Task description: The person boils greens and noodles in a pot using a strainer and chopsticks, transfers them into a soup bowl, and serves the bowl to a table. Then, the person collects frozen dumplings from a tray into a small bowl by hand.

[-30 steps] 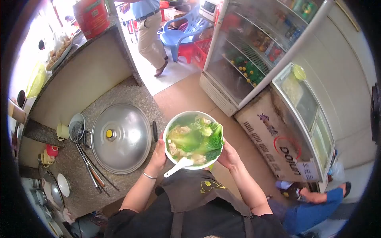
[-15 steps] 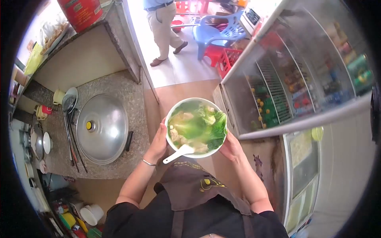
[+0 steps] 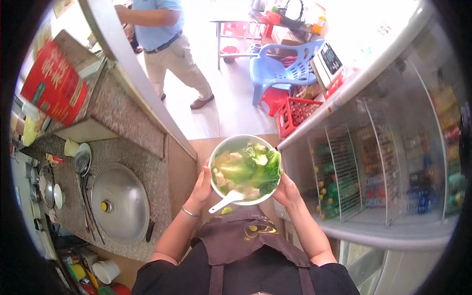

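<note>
Held level in front of my apron is a large white bowl [image 3: 215,190] of soup with green leaves and pale chunks. My left hand [image 3: 202,186] grips its left side, and my right hand [image 3: 286,189] its right side. Parts of the fingers are hidden behind the bowl. A white spoon [image 3: 227,200] rests in the soup, its handle poking out over the near left rim.
A domed metal lid [image 3: 120,206] and long-handled ladles [image 3: 82,169] are on the stone counter at left. A glass-door drinks fridge [image 3: 344,196] stands at right. Ahead are a doorway, a person in a blue shirt [image 3: 162,29], a blue chair [image 3: 282,69] and a red crate [image 3: 297,115].
I have moved forward with the bowl toward the doorway; the counter and fridge have shifted back past me. The person ahead now appears further left, in mid-step.
</note>
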Tool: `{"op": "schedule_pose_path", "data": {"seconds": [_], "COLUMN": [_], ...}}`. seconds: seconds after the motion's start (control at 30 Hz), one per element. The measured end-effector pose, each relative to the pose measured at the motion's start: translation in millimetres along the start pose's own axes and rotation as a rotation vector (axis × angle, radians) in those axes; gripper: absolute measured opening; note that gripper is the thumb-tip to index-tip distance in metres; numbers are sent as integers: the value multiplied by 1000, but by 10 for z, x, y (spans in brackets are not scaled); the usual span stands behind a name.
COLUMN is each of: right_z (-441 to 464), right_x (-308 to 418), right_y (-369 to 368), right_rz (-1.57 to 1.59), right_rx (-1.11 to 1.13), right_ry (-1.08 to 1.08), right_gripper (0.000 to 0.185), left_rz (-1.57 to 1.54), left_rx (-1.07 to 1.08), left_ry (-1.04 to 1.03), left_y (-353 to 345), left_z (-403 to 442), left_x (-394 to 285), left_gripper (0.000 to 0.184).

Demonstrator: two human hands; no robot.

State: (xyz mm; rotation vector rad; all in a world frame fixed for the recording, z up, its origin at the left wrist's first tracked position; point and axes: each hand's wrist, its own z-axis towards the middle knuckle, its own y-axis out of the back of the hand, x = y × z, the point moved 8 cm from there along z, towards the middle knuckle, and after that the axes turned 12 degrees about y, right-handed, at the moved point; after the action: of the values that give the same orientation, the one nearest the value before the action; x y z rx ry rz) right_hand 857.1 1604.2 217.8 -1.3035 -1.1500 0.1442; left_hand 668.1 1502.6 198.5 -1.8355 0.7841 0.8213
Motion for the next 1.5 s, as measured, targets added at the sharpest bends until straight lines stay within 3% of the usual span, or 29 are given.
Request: {"op": "schedule_pose_path", "data": {"seconds": [0.17, 0.23, 0.3, 0.6, 0.73, 1.17, 1.3, 1.5], "right_z": [1033, 1510, 1984, 4260, 5323, 9022, 10218, 11946], "right_x": [455, 671, 807, 1101, 1117, 750, 614, 413], "right_y": [172, 170, 128, 169, 101, -617, -795, -1007], "right_rz": [34, 41, -24, -21, 0, -34, -20, -51], "right_rx": [74, 109, 111, 114, 84, 166, 208, 200], "right_ry": [-38, -69, -102, -212, -215, -258, -276, -377], "right_gripper": [47, 47, 47, 44, 41, 44, 45, 43], "left_rz": [23, -152, -122, -143, -188, -147, -155, -196], "left_rx": [10, -11, -82, -218, -274, -266, -294, -346], "left_ry": [1, 21, -35, 10, -69, -114, -36, -145], "left_y": [-34, -81, -49, 692, 1002, 3003, 3714, 4487], "left_z": [930, 1291, 1638, 3396, 4180, 6754, 7551, 8642], "left_x": [-323, -505, -770, -1472, -2129, -3896, -4297, -5187], "left_gripper": [78, 70, 70, 68, 64, 68, 73, 72]}}
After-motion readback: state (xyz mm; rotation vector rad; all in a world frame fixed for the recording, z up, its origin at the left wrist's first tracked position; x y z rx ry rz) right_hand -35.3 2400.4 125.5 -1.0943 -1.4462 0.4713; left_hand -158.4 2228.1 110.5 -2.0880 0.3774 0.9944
